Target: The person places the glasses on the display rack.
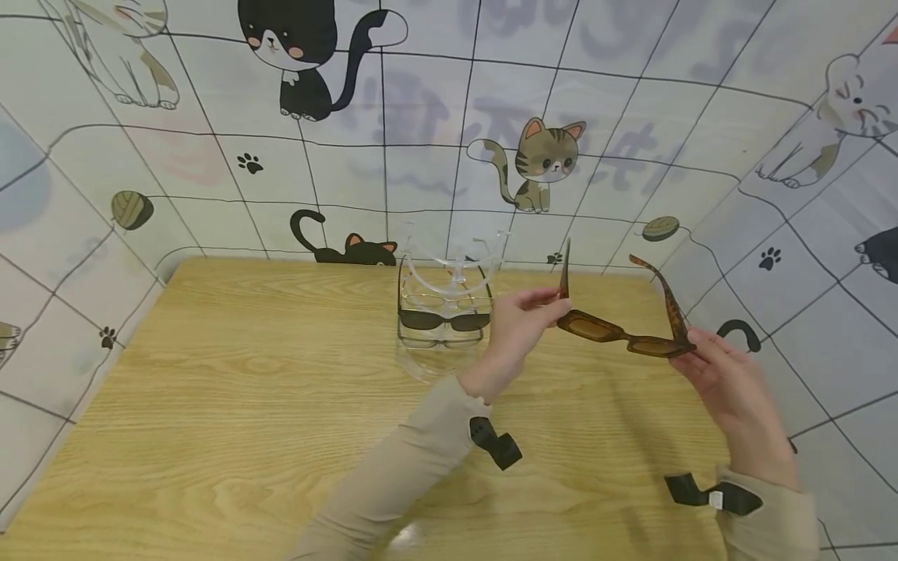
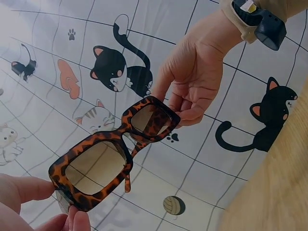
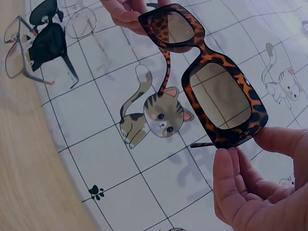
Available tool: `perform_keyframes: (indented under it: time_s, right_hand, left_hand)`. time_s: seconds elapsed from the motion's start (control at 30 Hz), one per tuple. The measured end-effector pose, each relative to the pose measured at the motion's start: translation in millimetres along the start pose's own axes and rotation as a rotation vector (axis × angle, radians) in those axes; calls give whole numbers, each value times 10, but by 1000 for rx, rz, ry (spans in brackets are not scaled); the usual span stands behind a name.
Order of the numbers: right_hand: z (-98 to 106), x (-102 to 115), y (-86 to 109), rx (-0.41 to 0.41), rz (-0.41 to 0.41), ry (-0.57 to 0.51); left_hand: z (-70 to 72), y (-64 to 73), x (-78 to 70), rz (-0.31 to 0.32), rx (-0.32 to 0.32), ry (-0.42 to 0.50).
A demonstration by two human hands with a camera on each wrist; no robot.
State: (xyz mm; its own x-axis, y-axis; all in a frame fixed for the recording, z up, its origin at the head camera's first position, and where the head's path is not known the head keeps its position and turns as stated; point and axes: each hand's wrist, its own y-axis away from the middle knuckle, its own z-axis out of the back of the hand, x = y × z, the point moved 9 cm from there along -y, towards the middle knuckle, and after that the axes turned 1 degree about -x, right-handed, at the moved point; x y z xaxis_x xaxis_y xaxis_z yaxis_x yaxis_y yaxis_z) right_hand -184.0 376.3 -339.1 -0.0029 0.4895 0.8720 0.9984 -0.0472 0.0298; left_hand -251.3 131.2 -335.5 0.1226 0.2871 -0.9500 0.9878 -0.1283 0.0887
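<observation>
A pair of tortoiseshell sunglasses (image 1: 624, 336) with brownish lenses is held up above the right part of the table, temples unfolded and pointing away. My left hand (image 1: 517, 331) pinches the frame at its left corner, near the hinge. At the opposite corner my right hand (image 1: 733, 389) grips it between thumb and fingers. Both wrist views show the thick frame of the sunglasses (image 2: 91, 139) (image 3: 192, 86) from the front, with a hand at each end. In the left wrist view the left fingers (image 2: 29, 188) are cut off by the edge.
Left of the sunglasses stands a clear display rack (image 1: 457, 273) bearing dark sunglasses (image 1: 443, 320) and several thin-framed glasses. The wooden table (image 1: 245, 405) meets cat-printed walls (image 1: 421, 101) at the back and sides. Black straps sit on both wrists.
</observation>
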Motion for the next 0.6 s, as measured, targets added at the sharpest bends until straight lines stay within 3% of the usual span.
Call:
perform_keyframes:
  time_s: [0.17,0.33,0.6]
  right_hand:
    - [-143,65,-46,40,16,-14]
    - [-335,103,-88,89,27,-37]
    - [-590,121,-177,105,26,-41]
  left_hand:
    - [68,36,-184,-30,-6,-8]
    - [170,67,-350,-102,-18,-10]
    - [340,122,-579,-162,-16,-27]
